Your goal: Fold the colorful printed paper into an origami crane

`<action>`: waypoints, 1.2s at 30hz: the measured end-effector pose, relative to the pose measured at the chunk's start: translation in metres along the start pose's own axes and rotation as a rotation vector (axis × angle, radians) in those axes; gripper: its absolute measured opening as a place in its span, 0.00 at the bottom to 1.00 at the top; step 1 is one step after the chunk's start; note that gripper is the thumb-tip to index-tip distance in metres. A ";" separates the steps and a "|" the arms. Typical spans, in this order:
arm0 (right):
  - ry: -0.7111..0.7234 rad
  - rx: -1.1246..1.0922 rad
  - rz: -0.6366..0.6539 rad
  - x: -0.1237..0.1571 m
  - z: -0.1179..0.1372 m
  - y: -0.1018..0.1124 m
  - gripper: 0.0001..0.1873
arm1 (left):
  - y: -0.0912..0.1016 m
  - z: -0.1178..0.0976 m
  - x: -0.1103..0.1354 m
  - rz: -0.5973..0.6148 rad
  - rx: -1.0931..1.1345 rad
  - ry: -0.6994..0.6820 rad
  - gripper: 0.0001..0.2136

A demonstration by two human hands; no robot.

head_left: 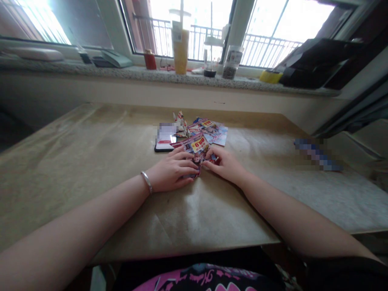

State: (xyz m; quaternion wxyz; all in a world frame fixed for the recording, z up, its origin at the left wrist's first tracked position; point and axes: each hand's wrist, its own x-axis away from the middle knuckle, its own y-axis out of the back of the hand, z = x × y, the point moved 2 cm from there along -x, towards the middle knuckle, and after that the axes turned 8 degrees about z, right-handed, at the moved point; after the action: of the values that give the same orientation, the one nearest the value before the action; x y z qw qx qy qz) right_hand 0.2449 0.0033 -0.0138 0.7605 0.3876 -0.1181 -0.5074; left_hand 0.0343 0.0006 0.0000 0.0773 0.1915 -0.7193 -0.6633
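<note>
A colourful printed flyer (198,146) with a yellow price patch lies on the table between my hands. My left hand (172,169) rests flat on its left part, fingers stretched out and slightly apart. At the flyer's right edge, my right hand (222,163) is closed, thumb and fingers pinching the paper. Just beyond are more flyers (220,135) in a loose pile, and beside them stands a folded paper shape (181,123) in printed paper. A phone (165,139) with a lit screen lies behind my left hand, partly blurred out.
The table (100,161) has a pale brownish cover. A blurred bluish object (317,154) lies at its right side. On the windowsill (121,72) stand a tall yellow drink cup (181,48), a red container (150,60), a clear jar (232,62) and a black bag (315,62).
</note>
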 end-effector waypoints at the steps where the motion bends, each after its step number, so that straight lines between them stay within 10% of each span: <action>1: -0.007 -0.002 -0.003 0.000 0.000 0.000 0.10 | 0.000 0.000 0.000 0.001 -0.001 0.013 0.14; 36: -0.195 -0.216 -0.257 -0.012 -0.019 -0.005 0.18 | -0.005 0.000 -0.001 0.112 0.030 0.068 0.22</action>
State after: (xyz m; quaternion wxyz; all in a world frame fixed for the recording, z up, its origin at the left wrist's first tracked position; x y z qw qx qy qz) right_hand 0.2474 0.0216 -0.0278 0.7116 0.2645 -0.0855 -0.6452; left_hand 0.0360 0.0009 -0.0051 0.1356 0.1746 -0.7358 -0.6401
